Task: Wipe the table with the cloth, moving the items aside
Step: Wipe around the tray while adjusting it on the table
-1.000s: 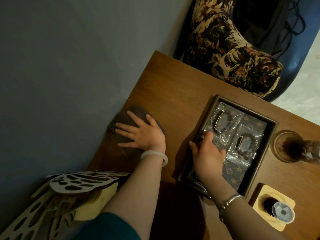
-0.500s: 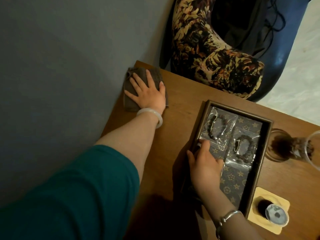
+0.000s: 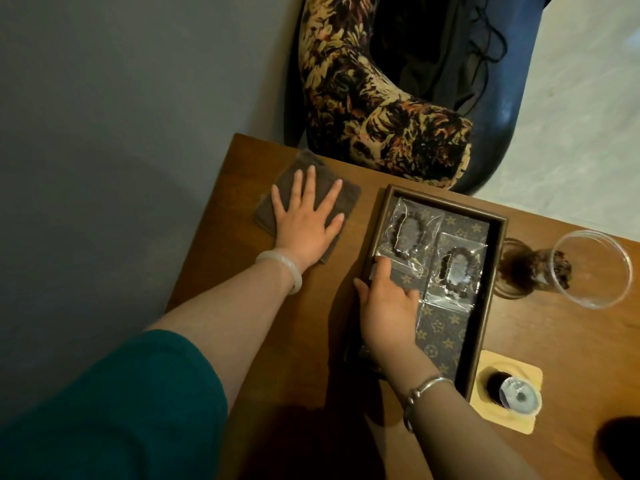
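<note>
Shifted nearer, flat left hand (image 3: 304, 223) presses fuzzy brown cloth (image 3: 308, 199); right hand (image 3: 388, 310) grips rectangular tray (image 3: 498, 258).

One brown table (image 3: 554, 341). One dark cloth (image 3: 346, 195), upper middle. One tray (image 3: 498, 271) with two bagged bracelets (image 3: 407, 233). One clear cup (image 3: 592, 268), far right. Two hands: left hand (image 3: 306, 223), right hand (image 3: 388, 306).

Cloth (image 3: 304, 195): middle hidden under the flat left hand (image 3: 304, 220). Tray (image 3: 491, 306): near-left corner covered by the right hand (image 3: 388, 313). Dark object (image 3: 620, 445), near right: cut by the frame edge, unidentifiable. Bead bracelets (image 3: 405, 237) in clear bags: detail too small. Armchair (image 3: 381, 109), far: top cropped.
</note>
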A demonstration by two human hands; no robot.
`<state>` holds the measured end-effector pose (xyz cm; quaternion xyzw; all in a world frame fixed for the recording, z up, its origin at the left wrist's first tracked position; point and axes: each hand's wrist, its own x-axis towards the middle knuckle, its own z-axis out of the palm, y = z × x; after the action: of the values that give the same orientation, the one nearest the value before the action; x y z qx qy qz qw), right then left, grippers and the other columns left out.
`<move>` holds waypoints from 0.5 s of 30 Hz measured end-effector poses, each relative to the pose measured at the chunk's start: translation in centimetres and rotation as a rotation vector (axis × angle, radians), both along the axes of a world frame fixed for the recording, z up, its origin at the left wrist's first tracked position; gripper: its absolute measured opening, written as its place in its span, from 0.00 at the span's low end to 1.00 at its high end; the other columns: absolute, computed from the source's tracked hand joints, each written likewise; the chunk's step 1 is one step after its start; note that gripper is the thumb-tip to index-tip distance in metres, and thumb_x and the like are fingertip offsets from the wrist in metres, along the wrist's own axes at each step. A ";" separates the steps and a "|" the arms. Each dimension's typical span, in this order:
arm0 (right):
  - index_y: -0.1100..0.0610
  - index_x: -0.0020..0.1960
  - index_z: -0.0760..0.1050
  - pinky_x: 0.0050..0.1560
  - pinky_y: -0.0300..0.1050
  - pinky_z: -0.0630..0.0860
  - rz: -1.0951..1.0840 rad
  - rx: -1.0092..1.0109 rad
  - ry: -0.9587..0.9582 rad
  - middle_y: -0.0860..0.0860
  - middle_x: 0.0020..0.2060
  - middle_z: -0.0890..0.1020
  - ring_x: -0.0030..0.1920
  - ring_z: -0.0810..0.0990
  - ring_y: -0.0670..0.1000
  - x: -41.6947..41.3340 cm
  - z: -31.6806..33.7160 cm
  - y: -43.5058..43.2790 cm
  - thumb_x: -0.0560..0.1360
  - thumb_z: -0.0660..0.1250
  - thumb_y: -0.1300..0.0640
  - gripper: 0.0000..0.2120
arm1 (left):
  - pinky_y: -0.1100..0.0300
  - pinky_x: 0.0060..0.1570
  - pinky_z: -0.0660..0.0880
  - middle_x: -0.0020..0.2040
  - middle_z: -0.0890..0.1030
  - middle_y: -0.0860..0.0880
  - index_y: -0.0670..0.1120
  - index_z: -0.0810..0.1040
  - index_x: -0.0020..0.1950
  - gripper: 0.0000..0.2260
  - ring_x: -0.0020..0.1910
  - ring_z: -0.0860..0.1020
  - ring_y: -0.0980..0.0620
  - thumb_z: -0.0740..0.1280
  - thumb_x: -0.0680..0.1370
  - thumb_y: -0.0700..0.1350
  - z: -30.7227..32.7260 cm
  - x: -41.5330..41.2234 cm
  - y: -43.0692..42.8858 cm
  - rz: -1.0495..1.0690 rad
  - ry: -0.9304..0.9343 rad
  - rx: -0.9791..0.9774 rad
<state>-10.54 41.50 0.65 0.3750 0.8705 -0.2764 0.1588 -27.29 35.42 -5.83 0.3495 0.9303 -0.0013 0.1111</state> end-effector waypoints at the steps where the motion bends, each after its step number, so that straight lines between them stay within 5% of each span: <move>1: 0.52 0.69 0.60 0.56 0.49 0.62 -0.006 -0.010 0.006 0.45 0.30 0.76 0.40 0.81 0.53 0.2 0.0 0.2 0.84 0.52 0.50 0.15 | 0.32 0.70 0.43 0.79 0.42 0.45 0.61 0.43 0.77 0.26 0.77 0.42 0.42 0.44 0.80 0.62 -0.1 1.1 0.3 -0.061 0.000 -0.007; 4: 0.49 0.72 0.59 0.59 0.49 0.61 -0.006 -0.058 0.013 0.47 0.34 0.80 0.41 0.81 0.52 1.1 0.0 0.8 0.84 0.52 0.52 0.17 | 0.32 0.70 0.41 0.79 0.42 0.46 0.62 0.43 0.77 0.24 0.77 0.41 0.43 0.44 0.81 0.60 -0.2 3.8 0.5 -0.129 -0.010 -0.009; 15: 0.49 0.71 0.65 0.63 0.51 0.59 -0.031 -0.068 0.026 0.49 0.44 0.84 0.49 0.80 0.54 0.9 1.0 1.5 0.83 0.57 0.53 0.17 | 0.34 0.71 0.41 0.79 0.41 0.47 0.62 0.42 0.77 0.25 0.77 0.40 0.44 0.45 0.81 0.56 0.8 15.6 -6.8 0.140 -0.145 -0.028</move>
<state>-9.59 43.00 1.64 0.3791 0.8567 -0.3131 0.1559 -11.66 28.66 -5.00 0.2814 0.9418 0.0187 0.1829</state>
